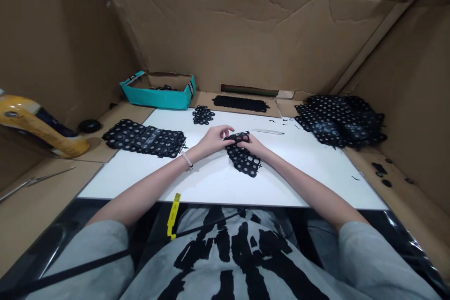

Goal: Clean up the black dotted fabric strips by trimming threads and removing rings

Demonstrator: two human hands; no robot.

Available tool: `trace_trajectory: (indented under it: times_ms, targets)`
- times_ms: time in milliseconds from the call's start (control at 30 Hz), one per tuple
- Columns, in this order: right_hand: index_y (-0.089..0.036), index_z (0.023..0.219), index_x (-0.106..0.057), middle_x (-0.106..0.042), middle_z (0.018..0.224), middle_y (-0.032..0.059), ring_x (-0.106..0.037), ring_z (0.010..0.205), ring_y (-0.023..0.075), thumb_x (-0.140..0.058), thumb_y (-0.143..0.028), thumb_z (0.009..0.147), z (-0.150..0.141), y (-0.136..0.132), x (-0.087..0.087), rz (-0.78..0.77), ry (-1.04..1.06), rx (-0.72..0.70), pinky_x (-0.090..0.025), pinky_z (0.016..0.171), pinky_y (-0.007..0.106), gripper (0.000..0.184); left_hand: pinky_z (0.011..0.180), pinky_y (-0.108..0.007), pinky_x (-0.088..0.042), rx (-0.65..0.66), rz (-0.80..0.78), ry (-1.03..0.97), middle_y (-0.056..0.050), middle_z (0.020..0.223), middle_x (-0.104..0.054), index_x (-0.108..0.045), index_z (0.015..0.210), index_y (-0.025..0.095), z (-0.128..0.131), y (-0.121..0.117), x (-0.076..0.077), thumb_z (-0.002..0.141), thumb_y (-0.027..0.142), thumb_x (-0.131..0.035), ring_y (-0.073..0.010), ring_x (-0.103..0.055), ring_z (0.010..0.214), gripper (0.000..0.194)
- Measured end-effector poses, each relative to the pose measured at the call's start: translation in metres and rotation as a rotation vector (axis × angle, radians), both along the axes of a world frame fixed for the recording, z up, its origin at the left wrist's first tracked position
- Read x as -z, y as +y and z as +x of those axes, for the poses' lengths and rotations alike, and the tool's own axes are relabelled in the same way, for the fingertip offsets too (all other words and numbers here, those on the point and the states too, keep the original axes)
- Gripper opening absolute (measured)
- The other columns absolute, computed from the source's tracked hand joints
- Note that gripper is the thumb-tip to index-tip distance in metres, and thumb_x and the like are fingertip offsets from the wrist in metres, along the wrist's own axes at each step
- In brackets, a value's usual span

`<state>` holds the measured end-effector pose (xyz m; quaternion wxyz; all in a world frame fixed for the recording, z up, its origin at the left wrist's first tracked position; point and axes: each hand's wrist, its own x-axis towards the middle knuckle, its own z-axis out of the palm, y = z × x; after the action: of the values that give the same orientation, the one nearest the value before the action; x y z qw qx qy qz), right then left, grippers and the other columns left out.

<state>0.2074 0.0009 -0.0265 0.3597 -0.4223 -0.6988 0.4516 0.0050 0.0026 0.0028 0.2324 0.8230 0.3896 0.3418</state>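
A black perforated mesh strip [242, 159] is being pinched at its upper end by the narrowly closed fingers of the left hand [211, 140] and the right hand [251, 145], its lower end being rested on a white board [218, 183]. A stack of similar mesh [144, 138] is being kept left of the left hand, black rings [203, 115] beyond it, and a slim metal tool [267, 131] beyond the right hand.

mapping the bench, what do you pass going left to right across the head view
yellow packet → black round disc → stack of black perforated sheets → left hand → right hand → heap of black perforated sheets
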Motion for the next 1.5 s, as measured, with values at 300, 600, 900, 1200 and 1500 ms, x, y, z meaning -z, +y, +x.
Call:
trace_trajectory:
  times_ms: [300, 600, 900, 1200, 1500]
  targets:
    - [-0.016, 0.082, -0.072, -0.072, 0.077, 0.0027, -0.061, 0.076, 0.0203, -0.069, -0.047, 0.074, 0.000, -0.007, -0.004, 0.059, -0.083, -0.003, -0.045, 0.073, 0.031, 0.032, 0.059, -0.025, -0.044, 0.068, -0.525, -0.163, -0.006, 0.074, -0.070, -0.075, 0.083, 0.013, -0.010, 0.014, 0.005, 0.064, 0.040, -0.079, -0.0142, -0.057, 0.065, 0.033]
    - [-0.016, 0.080, -0.068, -0.068, 0.074, 0.0007, -0.061, 0.077, 0.0202, -0.073, -0.050, 0.069, -0.001, -0.004, 0.003, 0.027, -0.070, 0.082, -0.044, 0.077, 0.031, 0.036, 0.063, -0.028, -0.047, -0.504, -0.227, -0.293, -0.009, 0.080, -0.073, -0.076, 0.086, 0.013, -0.053, 0.060, 0.017, 0.076, 0.037, -0.066, -0.0178, -0.060, 0.067, 0.028]
    - [-0.017, 0.085, -0.068, -0.073, 0.084, 0.0036, -0.064, 0.084, 0.0226, -0.069, -0.049, 0.074, -0.001, -0.005, 0.004, 0.034, -0.036, 0.083, -0.046, 0.081, 0.033, 0.033, 0.083, -0.032, -0.046, -0.171, -0.020, 0.079, -0.009, 0.097, -0.073, -0.074, 0.107, 0.018, -0.055, 0.043, -0.007, 0.083, 0.037, -0.061, -0.0234, -0.062, 0.089, 0.033]
    - [-0.016, 0.086, -0.071, -0.074, 0.084, 0.0042, -0.064, 0.085, 0.0235, -0.072, -0.044, 0.070, -0.003, -0.006, -0.002, 0.042, -0.042, 0.094, -0.047, 0.082, 0.035, 0.032, 0.059, -0.026, -0.041, 0.064, -0.448, -0.023, -0.006, 0.075, -0.071, -0.076, 0.080, 0.016, -0.030, 0.027, -0.001, 0.069, 0.044, -0.074, -0.0158, -0.057, 0.063, 0.031]
    - [-0.017, 0.078, -0.068, -0.071, 0.075, 0.0018, -0.063, 0.079, 0.0215, -0.074, -0.045, 0.067, -0.003, -0.006, 0.002, 0.014, -0.036, 0.149, -0.046, 0.078, 0.033, 0.031, 0.093, -0.038, -0.043, -0.652, 0.014, -0.200, -0.012, 0.103, -0.070, -0.073, 0.100, 0.014, -0.071, 0.068, 0.007, 0.082, 0.034, -0.058, -0.0266, -0.060, 0.101, 0.030]
